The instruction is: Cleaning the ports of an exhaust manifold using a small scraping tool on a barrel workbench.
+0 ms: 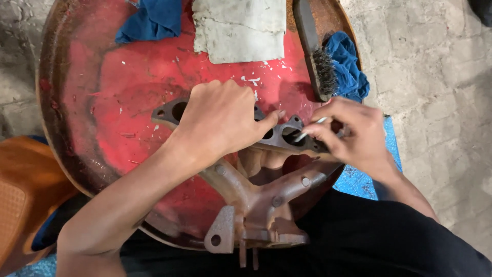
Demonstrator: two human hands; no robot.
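A rusty cast-metal manifold [256,197] with several round ports lies on a round red metal top [118,97], its outlet flange toward me. My left hand [220,120] presses down on the ported flange, thumb stretched toward the right ports. My right hand [353,133] pinches a small thin pale tool [311,128], its tip at a port near the flange's right end.
A wire brush [315,56] lies at the back right beside a blue cloth [348,69]. Another blue cloth [151,20] and a worn grey sheet [241,31] lie at the back. An orange seat [23,195] stands at left; stone paving [441,77] surrounds.
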